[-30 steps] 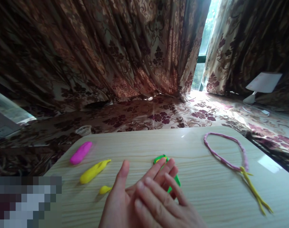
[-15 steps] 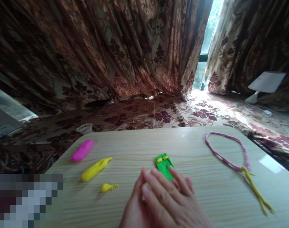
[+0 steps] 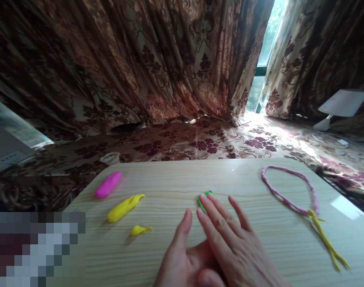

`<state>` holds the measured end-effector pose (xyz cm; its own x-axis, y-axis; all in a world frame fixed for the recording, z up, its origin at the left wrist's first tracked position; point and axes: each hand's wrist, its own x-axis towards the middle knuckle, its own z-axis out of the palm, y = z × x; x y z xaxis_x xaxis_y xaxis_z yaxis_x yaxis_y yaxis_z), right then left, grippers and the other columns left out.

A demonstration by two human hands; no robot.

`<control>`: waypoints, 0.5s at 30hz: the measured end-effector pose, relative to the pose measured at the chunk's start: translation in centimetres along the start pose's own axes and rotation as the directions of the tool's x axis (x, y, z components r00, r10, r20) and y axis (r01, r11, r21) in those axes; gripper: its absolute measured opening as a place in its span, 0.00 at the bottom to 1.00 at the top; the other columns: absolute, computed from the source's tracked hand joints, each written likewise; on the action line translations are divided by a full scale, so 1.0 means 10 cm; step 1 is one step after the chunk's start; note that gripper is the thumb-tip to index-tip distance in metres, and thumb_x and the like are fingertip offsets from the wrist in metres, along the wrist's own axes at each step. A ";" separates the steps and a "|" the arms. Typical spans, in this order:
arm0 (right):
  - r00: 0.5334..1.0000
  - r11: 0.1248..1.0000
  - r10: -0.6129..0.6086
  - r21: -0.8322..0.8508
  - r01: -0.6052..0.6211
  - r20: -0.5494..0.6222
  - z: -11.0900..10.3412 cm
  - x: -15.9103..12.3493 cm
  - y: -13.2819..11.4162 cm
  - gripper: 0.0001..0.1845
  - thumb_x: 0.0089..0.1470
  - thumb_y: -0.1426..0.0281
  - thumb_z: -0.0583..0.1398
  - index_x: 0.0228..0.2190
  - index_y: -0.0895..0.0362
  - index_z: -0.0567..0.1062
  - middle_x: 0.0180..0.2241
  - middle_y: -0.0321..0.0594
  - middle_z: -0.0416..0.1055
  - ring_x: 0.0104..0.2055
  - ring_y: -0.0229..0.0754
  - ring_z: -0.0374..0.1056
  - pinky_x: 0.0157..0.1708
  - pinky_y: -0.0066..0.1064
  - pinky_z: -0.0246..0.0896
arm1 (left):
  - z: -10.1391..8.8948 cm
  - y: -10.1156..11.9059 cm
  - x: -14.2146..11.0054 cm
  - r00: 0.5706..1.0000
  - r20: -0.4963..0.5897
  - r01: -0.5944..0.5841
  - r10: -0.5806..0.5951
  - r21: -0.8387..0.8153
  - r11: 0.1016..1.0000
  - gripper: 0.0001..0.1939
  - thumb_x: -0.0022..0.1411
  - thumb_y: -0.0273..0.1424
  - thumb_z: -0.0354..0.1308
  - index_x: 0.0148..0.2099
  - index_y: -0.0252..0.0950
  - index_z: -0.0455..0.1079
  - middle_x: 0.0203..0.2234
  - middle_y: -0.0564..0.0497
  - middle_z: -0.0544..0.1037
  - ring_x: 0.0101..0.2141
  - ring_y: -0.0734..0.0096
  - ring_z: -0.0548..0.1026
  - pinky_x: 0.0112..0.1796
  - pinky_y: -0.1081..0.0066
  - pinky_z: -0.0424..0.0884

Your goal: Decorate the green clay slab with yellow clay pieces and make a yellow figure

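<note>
My left hand (image 3: 177, 255) is low in the middle, its palm turned up and its thumb stretched out to the side. Across that palm lies my right hand (image 3: 235, 243), open, with its fingers straight and slightly apart. It hides most of the left fingers, and whether anything is between the palms cannot be seen. Just beyond the right fingertips lies a green clay piece (image 3: 202, 204), mostly covered from view. To the left are a small yellow clay drop with a twisted tail (image 3: 136, 230), a larger yellow clay roll (image 3: 123, 209) and a pink clay roll (image 3: 108, 185).
A pink clay loop (image 3: 285, 199) with forked yellow clay strands (image 3: 325, 241) lies on the right of the wooden table (image 3: 170, 175). A clear plastic tub (image 3: 110, 158) stands beyond the far left corner. A white lamp (image 3: 343, 103) is at the far right, before patterned curtains (image 3: 176, 59).
My right hand has slid forward and right over my left palm, covering most of the green piece and its yellow bits. My left thumb now stands apart. The view has shifted slightly.
</note>
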<state>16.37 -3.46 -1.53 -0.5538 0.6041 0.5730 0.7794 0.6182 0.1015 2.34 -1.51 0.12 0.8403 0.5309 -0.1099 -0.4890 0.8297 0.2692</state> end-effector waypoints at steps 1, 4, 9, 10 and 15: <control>1.000 1.000 0.015 0.005 -0.015 0.003 0.00 -0.01 0.01 0.29 0.59 0.62 0.50 0.56 0.68 0.60 0.60 0.54 0.52 0.63 0.53 0.46 0.61 0.51 0.33 | 0.02 0.03 -0.02 1.000 0.011 -0.009 0.009 -0.003 1.000 0.38 0.62 0.52 0.34 0.58 0.29 0.61 0.54 0.42 0.68 0.60 0.64 0.55 0.55 0.69 0.53; 0.995 0.997 -0.074 0.001 0.074 -0.062 0.03 -0.02 -0.08 0.23 0.58 0.70 0.51 0.55 0.60 0.62 0.61 0.43 0.53 0.64 0.47 0.44 0.62 0.48 0.32 | 0.08 0.15 -0.08 0.985 0.023 -0.171 0.171 0.014 0.985 0.42 0.59 0.55 0.32 0.61 0.27 0.56 0.58 0.41 0.61 0.60 0.59 0.53 0.57 0.63 0.49; 0.991 0.993 -0.118 0.023 0.119 -0.057 0.02 0.01 -0.14 0.21 0.60 0.67 0.50 0.55 0.53 0.62 0.60 0.35 0.55 0.64 0.41 0.44 0.63 0.40 0.40 | 0.00 0.02 -0.01 0.999 0.054 -0.003 -0.001 0.088 0.996 0.36 0.64 0.49 0.32 0.54 0.24 0.66 0.52 0.41 0.71 0.60 0.66 0.55 0.58 0.69 0.45; 0.995 0.996 -0.086 0.023 0.087 -0.051 0.01 0.01 -0.11 0.23 0.61 0.65 0.50 0.55 0.58 0.63 0.60 0.40 0.56 0.64 0.44 0.45 0.62 0.43 0.40 | -0.01 -0.01 0.00 0.999 0.050 0.007 -0.012 0.085 0.996 0.35 0.65 0.47 0.32 0.52 0.24 0.68 0.50 0.42 0.73 0.59 0.70 0.56 0.57 0.73 0.45; 0.989 0.994 -0.107 0.014 0.109 -0.098 0.02 0.01 -0.12 0.19 0.61 0.69 0.50 0.53 0.57 0.65 0.58 0.34 0.58 0.63 0.41 0.48 0.63 0.42 0.36 | 0.04 0.07 -0.06 0.991 -0.019 -0.132 0.132 -0.016 0.991 0.37 0.62 0.51 0.35 0.59 0.27 0.60 0.57 0.43 0.65 0.60 0.68 0.55 0.58 0.70 0.46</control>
<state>15.35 -4.00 -1.75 -0.6025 0.4824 0.6358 0.7103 0.6874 0.1515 1.63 -1.29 0.77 0.7636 0.6391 -0.0915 -0.5996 0.7546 0.2665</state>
